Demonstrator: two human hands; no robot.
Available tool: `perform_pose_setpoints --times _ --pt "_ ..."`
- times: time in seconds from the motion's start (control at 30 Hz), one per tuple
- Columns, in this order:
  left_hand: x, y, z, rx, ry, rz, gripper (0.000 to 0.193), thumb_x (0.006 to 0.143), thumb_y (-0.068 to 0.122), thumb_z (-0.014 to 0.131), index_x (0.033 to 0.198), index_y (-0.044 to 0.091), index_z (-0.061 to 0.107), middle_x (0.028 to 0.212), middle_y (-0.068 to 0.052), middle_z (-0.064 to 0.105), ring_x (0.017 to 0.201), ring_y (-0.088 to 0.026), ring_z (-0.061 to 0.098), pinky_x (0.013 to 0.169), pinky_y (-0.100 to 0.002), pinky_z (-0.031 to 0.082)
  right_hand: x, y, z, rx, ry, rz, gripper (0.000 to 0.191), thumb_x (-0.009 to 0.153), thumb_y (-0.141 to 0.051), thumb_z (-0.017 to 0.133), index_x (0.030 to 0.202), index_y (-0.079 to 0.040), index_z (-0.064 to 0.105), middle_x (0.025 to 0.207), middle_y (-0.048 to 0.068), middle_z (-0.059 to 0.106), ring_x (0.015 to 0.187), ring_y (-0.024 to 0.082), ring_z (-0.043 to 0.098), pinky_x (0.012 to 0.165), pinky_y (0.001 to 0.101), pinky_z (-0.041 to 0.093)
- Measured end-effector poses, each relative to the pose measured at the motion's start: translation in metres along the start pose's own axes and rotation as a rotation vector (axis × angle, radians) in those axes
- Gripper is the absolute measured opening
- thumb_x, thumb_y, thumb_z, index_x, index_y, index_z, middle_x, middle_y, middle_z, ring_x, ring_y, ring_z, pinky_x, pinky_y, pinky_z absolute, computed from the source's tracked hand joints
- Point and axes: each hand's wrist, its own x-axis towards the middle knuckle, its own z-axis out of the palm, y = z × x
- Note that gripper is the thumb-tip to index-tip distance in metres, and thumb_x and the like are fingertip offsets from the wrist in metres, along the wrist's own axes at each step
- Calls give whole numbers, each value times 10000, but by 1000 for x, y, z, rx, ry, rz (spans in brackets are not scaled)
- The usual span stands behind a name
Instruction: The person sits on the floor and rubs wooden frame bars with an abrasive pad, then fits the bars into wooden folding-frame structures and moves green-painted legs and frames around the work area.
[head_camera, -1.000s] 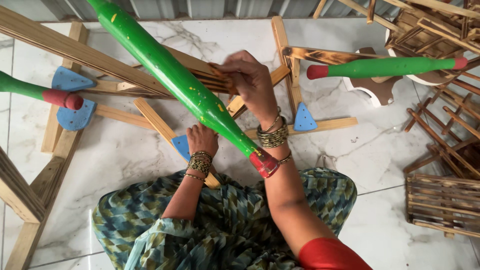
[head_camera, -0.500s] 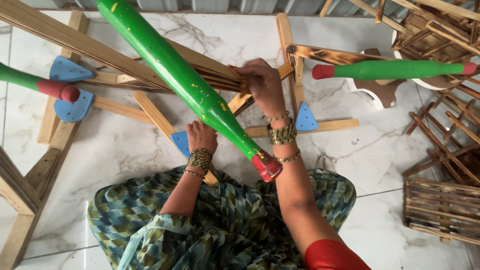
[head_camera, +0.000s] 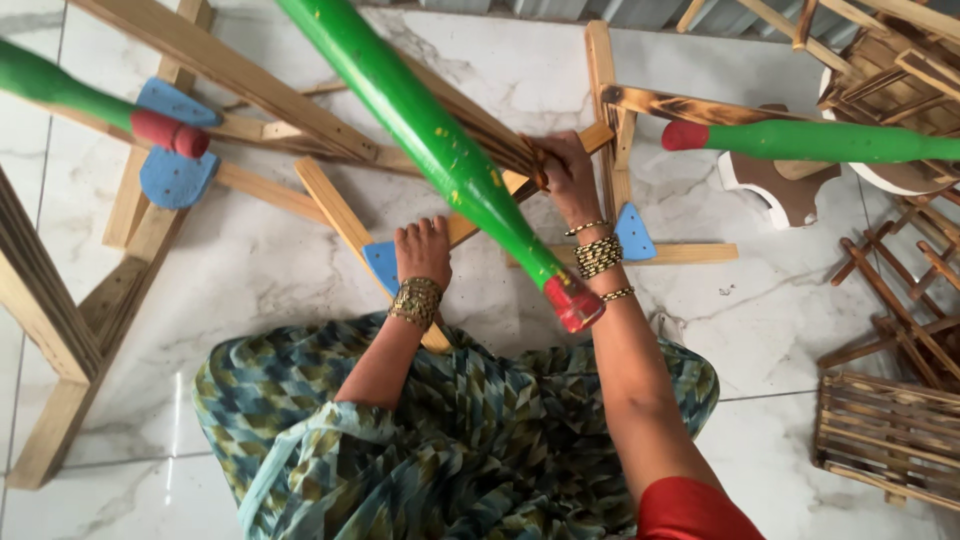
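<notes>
A wooden frame (head_camera: 330, 205) of pale slats lies on the marble floor (head_camera: 250, 290). The right hand (head_camera: 565, 175) is clamped on a slat bundle; the left hand (head_camera: 422, 250) presses flat, fingers together, on a slat. A green leg (head_camera: 440, 150) crosses above

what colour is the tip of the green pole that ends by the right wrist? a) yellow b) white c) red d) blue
c, the green pole slants down across the wooden frame and ends in a red tip beside the right hand's bangled wrist.
</notes>
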Motion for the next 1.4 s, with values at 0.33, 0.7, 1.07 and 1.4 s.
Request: perform_pose_setpoints --times 0.33,0.7,1.07,1.4 --pt "-7 4 -3 83 50 -5 401 754 106 702 1138 69 591 1016 -96 662 989 -273 631 884 -417 431 -1 -76 37 -275 -125 -558 205 1020 -162 697 1177 -57 618 1109 56 555 1039 176 594 902 328 495" --pt "31 -11 -55 98 173 159 368 767 95 702 1123 91 608 960 -61 646 952 -246 619 861 -427 421 -7 -104 21 -373 128 -614 246 1011 -176 752 1104 -37 572 1035 66 549 951 149 546 837 323 478" --pt "46 -8 -73 165 354 221 377 815 139 737 1168 57 634 953 -71 656 966 -245 617 911 -449 418 -21 -69 -6 -65 192 -443 407 997 -263 866 1184 37 664 1113 79 696 1024 154 630 947 306 548" --pt "104 -84 -110 228 196 320 338 839 60 696 1137 218 678 1028 3 683 1159 -216 611 1157 -576 204 -6 -130 95 -236 499 -609 487 872 -165 882 1200 -36 546 1131 65 525 1093 237 544 975 398 465"
